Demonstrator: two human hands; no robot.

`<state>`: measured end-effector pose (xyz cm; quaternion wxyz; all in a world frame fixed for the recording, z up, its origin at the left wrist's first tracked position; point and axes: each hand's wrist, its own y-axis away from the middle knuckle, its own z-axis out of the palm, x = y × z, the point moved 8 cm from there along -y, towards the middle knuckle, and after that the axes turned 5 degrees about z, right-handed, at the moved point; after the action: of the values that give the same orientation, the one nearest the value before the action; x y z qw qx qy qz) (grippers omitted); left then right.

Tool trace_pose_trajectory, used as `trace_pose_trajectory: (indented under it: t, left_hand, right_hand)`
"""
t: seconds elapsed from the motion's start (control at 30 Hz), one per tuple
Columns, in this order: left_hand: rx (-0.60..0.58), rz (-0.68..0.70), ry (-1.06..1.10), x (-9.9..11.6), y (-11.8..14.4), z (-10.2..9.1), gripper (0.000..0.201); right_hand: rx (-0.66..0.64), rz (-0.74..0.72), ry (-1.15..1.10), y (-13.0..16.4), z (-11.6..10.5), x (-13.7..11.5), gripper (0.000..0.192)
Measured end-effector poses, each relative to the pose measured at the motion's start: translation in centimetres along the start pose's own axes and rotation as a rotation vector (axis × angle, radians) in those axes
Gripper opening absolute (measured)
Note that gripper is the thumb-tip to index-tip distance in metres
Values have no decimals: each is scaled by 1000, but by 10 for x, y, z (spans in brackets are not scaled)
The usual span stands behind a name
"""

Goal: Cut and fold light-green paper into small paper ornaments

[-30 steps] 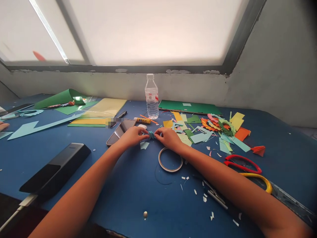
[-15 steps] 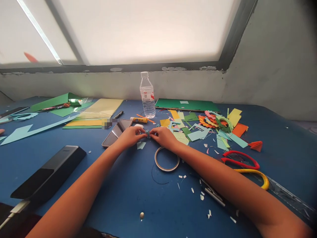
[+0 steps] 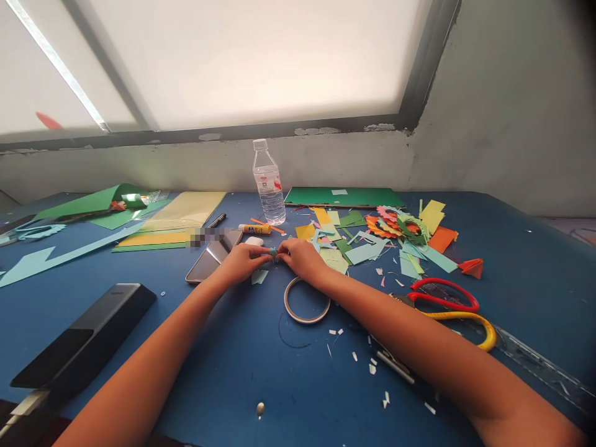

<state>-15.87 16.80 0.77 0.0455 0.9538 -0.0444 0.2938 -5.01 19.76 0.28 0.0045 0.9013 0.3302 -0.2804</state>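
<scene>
A small piece of blue-green paper [image 3: 274, 254], seemingly curled or fringed, is pinched between the fingertips of both hands above the blue table. My left hand [image 3: 242, 261] is closed on its left side, and my right hand [image 3: 305, 259] grips it from the right. The fingers cover part of it, so its exact shape is hard to make out. Just beneath the left fingers lies a pale blue paper scrap [image 3: 259, 277]. A roll of tape [image 3: 307, 300] rests flat under the right wrist. Behind the left hand are a phone [image 3: 205, 264], a white case-like object [image 3: 254, 241] and a yellow glue stick [image 3: 256, 229].
A water bottle [image 3: 269, 186] stands at the back. Coloured paper scraps [image 3: 367, 251] spread to the right, near red-and-yellow-handled scissors [image 3: 447, 297] and a clear ruler [image 3: 544, 366]. At left are a black power bank [image 3: 88, 329] with a cable and yellow sheets [image 3: 186, 211].
The view has shifted slightly, so most things sit a little further left. Both hands still pinch the small paper piece, with the fingers slightly repositioned around it.
</scene>
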Motion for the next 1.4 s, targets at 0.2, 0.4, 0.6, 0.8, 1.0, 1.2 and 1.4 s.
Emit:
trace_pose_trajectory:
  t: [0.2,0.4,0.6,0.8,1.0,1.2,1.4]
  left_hand:
    - [59,-58,26,0,5,-7,29]
    - [283,-164,183,-9,17,-37,31]
    - [209,-35,407,30,25,-23,32]
    - [-71,102,376,71,32,24,23]
    - [-40,102,97,67,24,26,24]
    - [84,118,-215,91,17,24,43]
    - [-42,163,-366,117,24,61,56]
  right_hand:
    - [0,-14,-12,4,-11,-7,26]
    - [33,11,-25,10,-50,-4,25]
    - [18,41,-105,47,-88,25,13]
    - [42,156,-163,117,-115,74,10]
    - [43,286,-102,165,-127,120,15]
    - [103,298,-44,168,-133,136,26]
    - [61,119,89,129,-113,99,14]
